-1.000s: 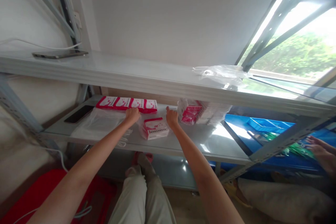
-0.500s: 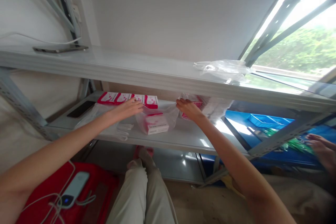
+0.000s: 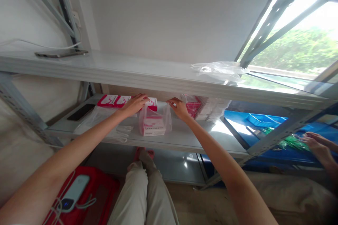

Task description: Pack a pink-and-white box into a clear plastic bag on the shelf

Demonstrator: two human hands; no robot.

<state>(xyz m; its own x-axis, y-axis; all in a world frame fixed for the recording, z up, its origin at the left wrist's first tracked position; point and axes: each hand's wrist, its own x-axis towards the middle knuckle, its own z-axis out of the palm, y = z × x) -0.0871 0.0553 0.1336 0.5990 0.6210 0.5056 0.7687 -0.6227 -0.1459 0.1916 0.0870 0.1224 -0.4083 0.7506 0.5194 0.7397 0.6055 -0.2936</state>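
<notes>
Both hands pinch the clear bag (image 3: 154,121) between them (left hand (image 3: 135,103), right hand (image 3: 179,107)).

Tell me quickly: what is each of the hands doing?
Left hand: pinching the clear bag top, closed.
Right hand: pinching the bag's other edge, closed.

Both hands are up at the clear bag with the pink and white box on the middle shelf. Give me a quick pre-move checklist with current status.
1. Left hand pinches the clear bag at its top left edge: ok.
2. Right hand pinches the top right edge: ok.
3. Pink and white box sits inside the bag: ok.
4. Bag bottom rests on the middle shelf: ok.
5. Bag mouth sealed: cannot tell.
6. Co-worker's hand stays away at the blue trays: ok.
</notes>
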